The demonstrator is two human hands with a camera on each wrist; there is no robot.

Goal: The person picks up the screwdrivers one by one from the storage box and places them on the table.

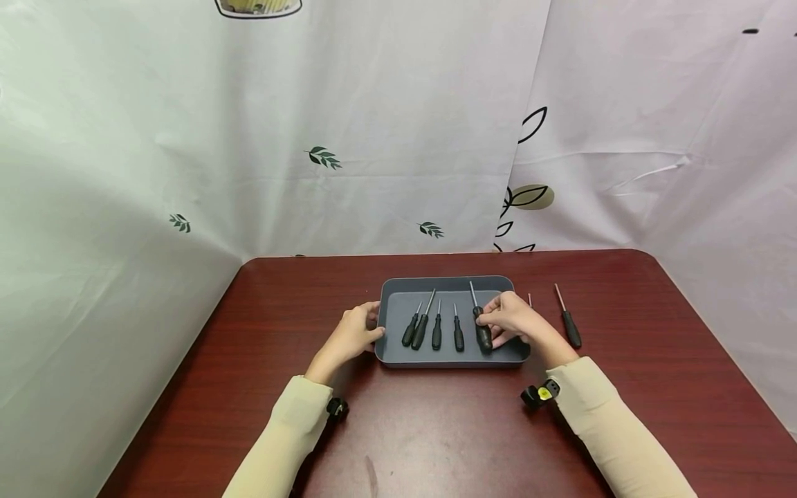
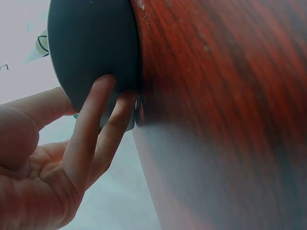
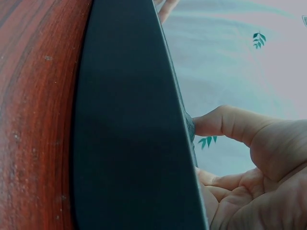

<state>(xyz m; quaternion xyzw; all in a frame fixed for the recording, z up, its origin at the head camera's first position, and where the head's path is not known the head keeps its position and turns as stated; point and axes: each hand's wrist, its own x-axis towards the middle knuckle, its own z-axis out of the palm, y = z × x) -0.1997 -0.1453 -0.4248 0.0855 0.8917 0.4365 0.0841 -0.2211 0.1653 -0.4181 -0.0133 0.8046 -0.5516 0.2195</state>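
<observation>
A grey rectangular tray (image 1: 391, 304) lies on the table, with several black-handled screwdrivers (image 1: 437, 334) inside, side by side, shafts pointing away from me. My left hand (image 1: 350, 332) grips the tray's left end. In the left wrist view, its fingers (image 2: 85, 129) press the outer wall (image 2: 96, 43) while the thumb reaches the rim. Over the right part of the tray, my right hand (image 1: 512, 318) pinches the handle of a larger black screwdriver (image 1: 483, 337) between thumb and fingers. The tray wall (image 3: 129, 115) hides most of that screwdriver in the right wrist view.
Right of the tray, another black-handled screwdriver (image 1: 571, 329) lies on the reddish-brown table (image 1: 299, 290). A thin shaft tip (image 1: 530, 299) shows behind my right wrist, the rest of it hidden. White patterned cloth (image 1: 386, 194) hangs behind the table and along its sides.
</observation>
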